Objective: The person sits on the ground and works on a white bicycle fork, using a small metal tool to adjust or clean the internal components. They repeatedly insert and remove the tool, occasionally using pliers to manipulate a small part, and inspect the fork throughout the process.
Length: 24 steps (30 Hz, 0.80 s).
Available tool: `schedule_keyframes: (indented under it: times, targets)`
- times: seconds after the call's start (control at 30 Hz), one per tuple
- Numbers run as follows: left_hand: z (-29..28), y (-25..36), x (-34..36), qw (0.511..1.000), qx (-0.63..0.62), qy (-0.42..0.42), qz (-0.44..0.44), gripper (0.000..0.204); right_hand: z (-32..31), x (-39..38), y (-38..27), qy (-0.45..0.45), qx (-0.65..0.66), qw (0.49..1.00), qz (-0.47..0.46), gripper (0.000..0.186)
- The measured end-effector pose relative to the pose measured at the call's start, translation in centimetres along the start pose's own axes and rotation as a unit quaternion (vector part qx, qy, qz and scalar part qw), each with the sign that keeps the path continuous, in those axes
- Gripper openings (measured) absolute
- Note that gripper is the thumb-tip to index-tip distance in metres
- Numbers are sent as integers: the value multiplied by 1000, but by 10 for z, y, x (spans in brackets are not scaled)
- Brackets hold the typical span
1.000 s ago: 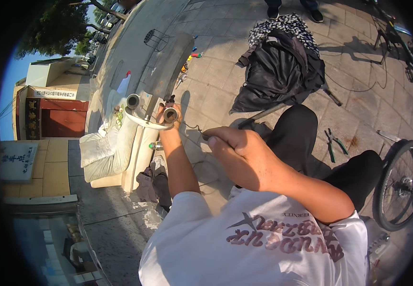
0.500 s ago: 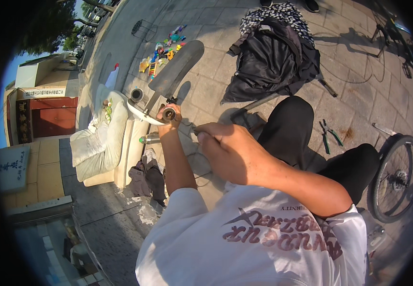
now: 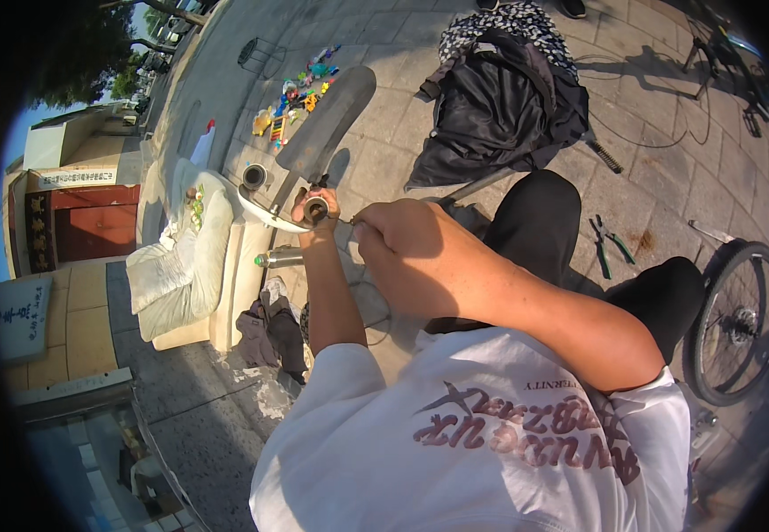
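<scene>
In front of me is a bicycle suspension fork (image 3: pixel 269 215) with a white arch and two round tube openings, tilted so they face me. My left hand (image 3: pixel 324 206) is wrapped round the nearer fork leg, just behind its open end. A black mudguard (image 3: pixel 331 120) reaches away beyond the fork. Just right of that opening, my right hand (image 3: pixel 411 253) is closed in a pinch. Something thin and dark pokes out from its fingertips toward the fork leg; most of it is hidden in the hand.
A padded light seat (image 3: pixel 180 275) stands left, with dark cloth (image 3: pixel 271 332) beside it. Colourful toys (image 3: pixel 291 102) lie ahead. A black jacket (image 3: pixel 509 106) is spread on the paving. Green-handled pliers (image 3: pixel 611 246), a coil spring (image 3: pixel 604 155) and a bicycle wheel (image 3: pixel 739 324) are at right.
My right hand has moved left and slightly up, closer to the fork leg's open end. My left hand keeps its hold on the fork.
</scene>
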<state>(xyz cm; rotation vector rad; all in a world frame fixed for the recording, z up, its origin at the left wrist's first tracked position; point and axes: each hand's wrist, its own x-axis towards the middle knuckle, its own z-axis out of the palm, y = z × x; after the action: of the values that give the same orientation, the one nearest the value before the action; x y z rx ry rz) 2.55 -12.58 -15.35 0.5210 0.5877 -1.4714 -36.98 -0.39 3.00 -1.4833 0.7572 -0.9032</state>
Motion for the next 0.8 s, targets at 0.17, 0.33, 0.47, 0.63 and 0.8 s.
schedule_keyframes:
  times: [0.17, 0.33, 0.47, 0.63, 0.8]
  targets:
    - [-5, 21, 21, 989, 88, -93, 78, 19, -5, 5, -5, -14, -94, 987, -126, 31]
    - [-2, 24, 14, 999, 22, -25, -15, 22, -7, 1, -9, -39, -142, 977, -154, 26]
    - [-5, 23, 8, 996, 62, -60, -1, 22, -11, 3, -11, -54, -209, 946, -241, 19]
    - [-12, 28, 9, 992, 101, -71, 19, 22, -11, 8, -17, -65, -167, 967, -180, 12]
    - [-16, 37, 9, 988, 132, -77, 28, 24, -8, -4, -18, -51, -178, 956, -228, 8]
